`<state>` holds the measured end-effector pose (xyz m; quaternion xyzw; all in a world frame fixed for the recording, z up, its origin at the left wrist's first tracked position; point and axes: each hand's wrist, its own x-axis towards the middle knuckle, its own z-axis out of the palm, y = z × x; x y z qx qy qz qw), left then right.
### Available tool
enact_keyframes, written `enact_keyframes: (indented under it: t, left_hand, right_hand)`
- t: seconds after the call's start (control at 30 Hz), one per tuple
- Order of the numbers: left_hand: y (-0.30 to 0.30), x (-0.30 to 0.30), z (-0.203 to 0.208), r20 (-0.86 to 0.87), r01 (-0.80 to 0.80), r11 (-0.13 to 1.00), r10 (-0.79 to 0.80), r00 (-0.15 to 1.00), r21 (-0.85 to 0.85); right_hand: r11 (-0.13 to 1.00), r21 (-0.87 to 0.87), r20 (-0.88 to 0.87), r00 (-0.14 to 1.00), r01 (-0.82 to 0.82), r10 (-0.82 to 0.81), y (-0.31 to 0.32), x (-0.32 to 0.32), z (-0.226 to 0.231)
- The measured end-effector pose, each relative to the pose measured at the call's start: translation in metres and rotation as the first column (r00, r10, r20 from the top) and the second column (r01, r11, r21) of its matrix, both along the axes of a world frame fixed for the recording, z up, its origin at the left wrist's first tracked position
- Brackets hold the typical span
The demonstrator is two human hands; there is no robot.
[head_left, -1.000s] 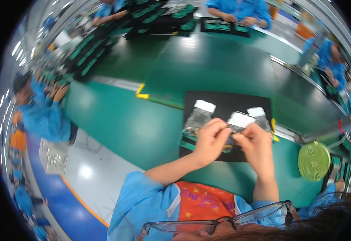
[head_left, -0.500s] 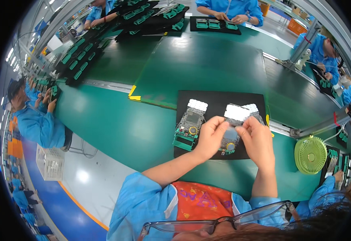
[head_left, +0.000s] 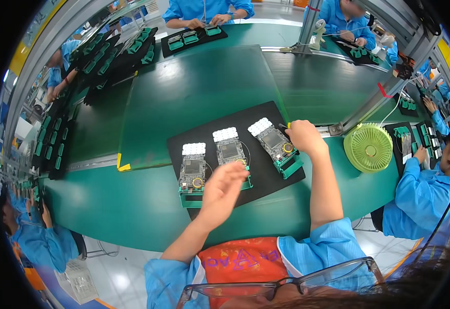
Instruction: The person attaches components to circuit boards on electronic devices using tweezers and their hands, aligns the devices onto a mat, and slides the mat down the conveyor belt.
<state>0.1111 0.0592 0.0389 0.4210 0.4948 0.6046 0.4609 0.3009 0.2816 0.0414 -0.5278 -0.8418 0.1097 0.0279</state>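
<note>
Three circuit boards are set in a row on a black mat (head_left: 269, 186), which is laid askew on the green table (head_left: 106, 206) at the centre of the frame. The left board (head_left: 192, 167) is seated at its lower end in a green frame (head_left: 191, 201), with dark mat seen through the opening. The middle board (head_left: 228, 150) is partly covered by the left hand (head_left: 224, 189), which is held loosely open with nothing seen in its grasp; whether the board is touched cannot be told. The right board (head_left: 271, 140), tilted, is fitted into another green frame (head_left: 290, 168) near the mat's right edge. Just beside that board, the right hand (head_left: 307, 138) is held with fingers curled at the mat's edge; whether anything is gripped cannot be told.

Green frames are borne by a black tray (head_left: 169, 50) at top centre, under a co-worker's hands, and by dark trays stacked at upper left. A white basket (head_left: 78, 282) is seen on the floor at lower left, its contents too small to make out.

Green surface is left between the mat and the table's curved lower edge, and more widely to the left. To the right, the space is bounded by a green fan (head_left: 368, 148) and a metal post (head_left: 374, 98).
</note>
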Motion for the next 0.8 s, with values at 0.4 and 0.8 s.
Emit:
enact_keyframes:
  t: [0.4, 0.8]
  left_hand:
    - [0.014, -0.009, -0.022, 0.240, -0.224, 0.956, 0.267, 0.933, -0.192]
    - [0.011, -0.038, -0.018, 0.274, -0.205, 0.976, 0.217, 0.937, -0.072]
  right_hand:
    - [0.712, -0.548, -0.568, 0.820, -0.439, 0.069, -0.048, -0.065, -0.011]
    - [0.724, -0.560, -0.813, 0.436, -0.402, -0.386, -0.059, -0.085, -0.022]
